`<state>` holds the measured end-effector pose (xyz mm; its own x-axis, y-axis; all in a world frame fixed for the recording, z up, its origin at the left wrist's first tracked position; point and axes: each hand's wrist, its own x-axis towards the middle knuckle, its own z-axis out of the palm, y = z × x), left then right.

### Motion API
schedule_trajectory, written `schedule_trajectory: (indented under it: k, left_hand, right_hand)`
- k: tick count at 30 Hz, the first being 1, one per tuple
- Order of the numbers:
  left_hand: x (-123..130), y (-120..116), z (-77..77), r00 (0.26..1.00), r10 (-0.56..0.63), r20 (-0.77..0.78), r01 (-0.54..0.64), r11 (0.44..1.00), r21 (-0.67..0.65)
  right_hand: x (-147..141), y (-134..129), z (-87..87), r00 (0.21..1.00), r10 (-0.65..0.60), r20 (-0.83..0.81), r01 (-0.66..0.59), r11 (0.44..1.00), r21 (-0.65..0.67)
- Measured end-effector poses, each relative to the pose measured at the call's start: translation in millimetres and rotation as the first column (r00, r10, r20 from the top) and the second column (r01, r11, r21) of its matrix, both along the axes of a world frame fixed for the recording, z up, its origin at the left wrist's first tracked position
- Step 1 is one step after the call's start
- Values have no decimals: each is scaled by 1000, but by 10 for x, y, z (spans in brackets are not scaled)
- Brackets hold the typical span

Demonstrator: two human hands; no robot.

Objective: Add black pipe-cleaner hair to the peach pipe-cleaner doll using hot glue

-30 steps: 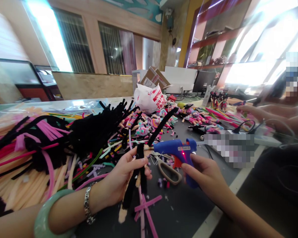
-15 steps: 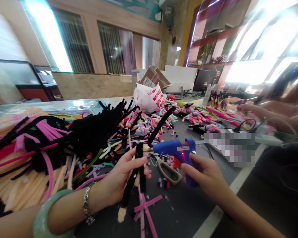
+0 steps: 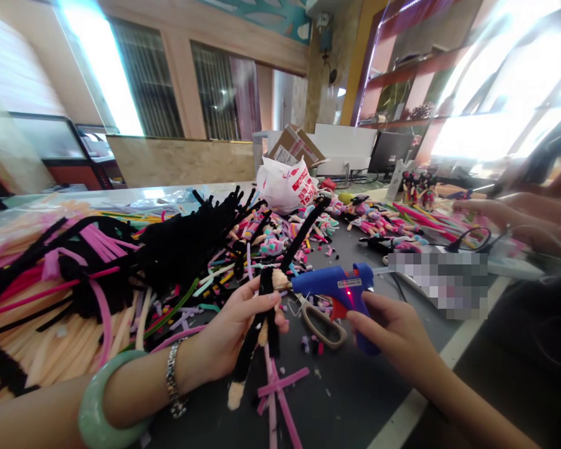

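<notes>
Curtained windows (image 3: pixel 144 81) back the room; the dark surface (image 3: pixel 350 399) bears heaped black pipe cleaners (image 3: pixel 177 243), scissors (image 3: pixel 325 333) and crossed pink strips (image 3: pixel 284 383). Above it, my left hand (image 3: pixel 238 324) pinches a black-and-peach pipe-cleaner piece (image 3: pixel 247 362), fingers narrow; my right hand (image 3: pixel 395 327) wraps a blue glue gun (image 3: pixel 325 280), nozzle (image 3: pixel 287 285) at the peach knob (image 3: pixel 278 278). I judge this as gluing; the next move calls for steady aim and measured trigger (image 3: pixel 339 308) pressure.

The long black fuzzy strip (image 3: pixel 305 232) has tipped slightly toward the far edge of the grey worktop (image 3: pixel 343 399); more of the rounded beige fuzzy knob (image 3: pixel 279 279) beside the blue plastic glue gun (image 3: pixel 330 282) shows.
</notes>
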<state>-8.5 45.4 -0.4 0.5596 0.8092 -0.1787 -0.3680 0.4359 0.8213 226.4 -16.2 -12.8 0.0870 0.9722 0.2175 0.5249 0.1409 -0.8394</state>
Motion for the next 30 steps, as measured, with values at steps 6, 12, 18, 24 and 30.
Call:
schedule_trajectory:
  k: [6, 12, 18, 24, 30]
  left_hand:
    - [2, -45, 40, 1000, -8, -17, 9, 1000, 26]
    - [-4, -36, 3, 999, -18, -30, 20, 997, 72]
    - [-2, -11, 5, 998, -21, -61, 24, 998, 63]
    - [2, -22, 26, 997, -33, -74, 39, 997, 67]
    - [11, -36, 32, 997, -34, -70, 40, 996, 76]
  right_hand:
    - [-4, 0, 73, 996, 26, -80, -28, 999, -31]
    - [1, -4, 76, 989, 30, -142, -36, 999, -40]
    - [11, -27, 47, 974, 24, -226, -25, 1000, -2]
    - [12, -32, 19, 978, -13, -207, 22, 999, 44]
    - [-7, -51, 24, 988, -35, -152, 43, 998, 47]
